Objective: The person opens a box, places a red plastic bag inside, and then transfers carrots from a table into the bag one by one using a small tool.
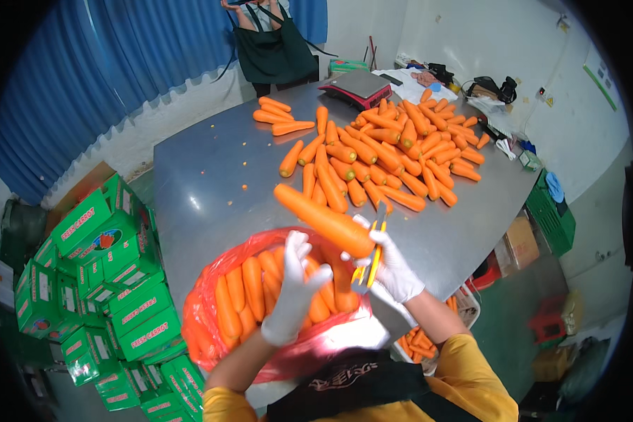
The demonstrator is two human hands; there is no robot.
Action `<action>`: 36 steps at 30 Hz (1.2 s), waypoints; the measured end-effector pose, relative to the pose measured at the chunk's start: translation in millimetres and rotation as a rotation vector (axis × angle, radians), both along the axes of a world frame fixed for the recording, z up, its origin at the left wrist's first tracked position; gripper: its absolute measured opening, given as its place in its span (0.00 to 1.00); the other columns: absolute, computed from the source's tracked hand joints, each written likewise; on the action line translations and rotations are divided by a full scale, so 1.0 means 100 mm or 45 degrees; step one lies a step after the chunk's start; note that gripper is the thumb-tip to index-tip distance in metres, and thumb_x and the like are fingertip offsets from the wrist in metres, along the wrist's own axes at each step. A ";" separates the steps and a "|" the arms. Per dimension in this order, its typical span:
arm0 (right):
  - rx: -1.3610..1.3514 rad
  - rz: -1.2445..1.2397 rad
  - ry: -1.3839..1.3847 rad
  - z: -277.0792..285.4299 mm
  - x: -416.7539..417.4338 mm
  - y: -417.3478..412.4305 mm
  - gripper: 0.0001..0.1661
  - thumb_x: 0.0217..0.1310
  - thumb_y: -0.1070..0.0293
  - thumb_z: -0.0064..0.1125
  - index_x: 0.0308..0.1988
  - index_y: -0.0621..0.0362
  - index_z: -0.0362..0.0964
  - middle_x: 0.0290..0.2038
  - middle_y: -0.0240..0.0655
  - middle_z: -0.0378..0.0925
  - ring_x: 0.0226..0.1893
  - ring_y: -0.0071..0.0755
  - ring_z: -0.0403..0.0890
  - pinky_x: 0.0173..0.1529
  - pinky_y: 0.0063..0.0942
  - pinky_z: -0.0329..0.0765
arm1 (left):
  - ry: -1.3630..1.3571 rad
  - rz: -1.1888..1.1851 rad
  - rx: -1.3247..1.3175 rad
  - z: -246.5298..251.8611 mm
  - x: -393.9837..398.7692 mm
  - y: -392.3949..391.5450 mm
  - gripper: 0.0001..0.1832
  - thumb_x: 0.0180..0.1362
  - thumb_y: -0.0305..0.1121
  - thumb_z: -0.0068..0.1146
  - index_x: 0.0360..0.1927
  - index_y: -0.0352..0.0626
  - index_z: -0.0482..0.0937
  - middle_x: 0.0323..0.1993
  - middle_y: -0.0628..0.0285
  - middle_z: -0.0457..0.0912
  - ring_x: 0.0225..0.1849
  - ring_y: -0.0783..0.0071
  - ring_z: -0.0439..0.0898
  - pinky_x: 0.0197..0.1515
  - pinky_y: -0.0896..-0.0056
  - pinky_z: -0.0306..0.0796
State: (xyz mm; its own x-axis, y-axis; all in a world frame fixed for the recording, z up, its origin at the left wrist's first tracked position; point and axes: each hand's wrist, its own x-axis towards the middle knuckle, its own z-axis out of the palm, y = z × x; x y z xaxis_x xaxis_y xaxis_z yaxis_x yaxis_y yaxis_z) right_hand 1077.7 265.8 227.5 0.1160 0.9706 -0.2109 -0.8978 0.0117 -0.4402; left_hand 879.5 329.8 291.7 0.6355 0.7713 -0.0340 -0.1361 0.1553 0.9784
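Observation:
My right hand (393, 269), in a white glove, grips a large orange carrot (324, 219) together with a yellow-and-grey box-cutter-type knife (373, 256), its blade pointing away from me. The carrot's narrow end points to the far left, over the table. My left hand (293, 295), also gloved, hangs above a red plastic bag (232, 247) with its fingers apart and nothing in them. Inside the bag, carrots (252, 285) stand close together, partly hidden by my left hand. Beyond my hands, a large heap of carrots (395, 147) spreads over the metal table (205, 174).
A red-sided scale (361, 87) stands at the table's far edge. Green carrot cartons (132, 311) are stacked at left. A white crate (472, 306) with carrots sits below at right. Across the table stands a person in a dark apron (274, 50).

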 end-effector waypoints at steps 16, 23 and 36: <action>-0.590 -0.804 -1.275 -0.86 2.65 2.60 0.45 0.43 0.73 0.72 0.60 0.59 0.55 0.47 0.39 0.70 0.44 0.42 0.78 0.34 0.40 0.82 | -0.620 -0.332 -0.038 0.77 0.45 -0.16 0.13 0.60 0.25 0.44 0.49 0.35 0.69 0.40 0.53 0.72 0.43 0.62 0.72 0.48 0.66 0.67; -0.518 -0.476 -1.457 -0.49 2.08 1.93 0.18 0.56 0.62 0.62 0.43 0.55 0.67 0.31 0.31 0.72 0.32 0.28 0.79 0.27 0.20 0.65 | -0.220 -0.967 0.011 0.39 0.51 -0.36 0.18 0.60 0.30 0.50 0.53 0.35 0.69 0.45 0.52 0.75 0.52 0.60 0.74 0.55 0.64 0.66; -0.565 0.014 -2.342 -0.77 -0.62 -0.65 0.38 0.44 0.59 0.72 0.55 0.56 0.67 0.43 0.44 0.71 0.45 0.47 0.76 0.49 0.35 0.75 | 0.514 -0.448 0.806 -1.91 -1.08 -0.94 0.27 0.54 0.27 0.51 0.59 0.35 0.66 0.50 0.44 0.72 0.53 0.49 0.70 0.60 0.56 0.64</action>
State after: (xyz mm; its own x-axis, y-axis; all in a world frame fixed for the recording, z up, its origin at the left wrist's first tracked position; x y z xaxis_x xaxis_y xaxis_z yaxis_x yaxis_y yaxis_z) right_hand 1015.7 201.0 150.8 0.4524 0.8904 -0.0499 0.6289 -0.3582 -0.6901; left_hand 771.6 235.5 101.1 0.8752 0.4797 0.0624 0.1982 -0.4732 0.8584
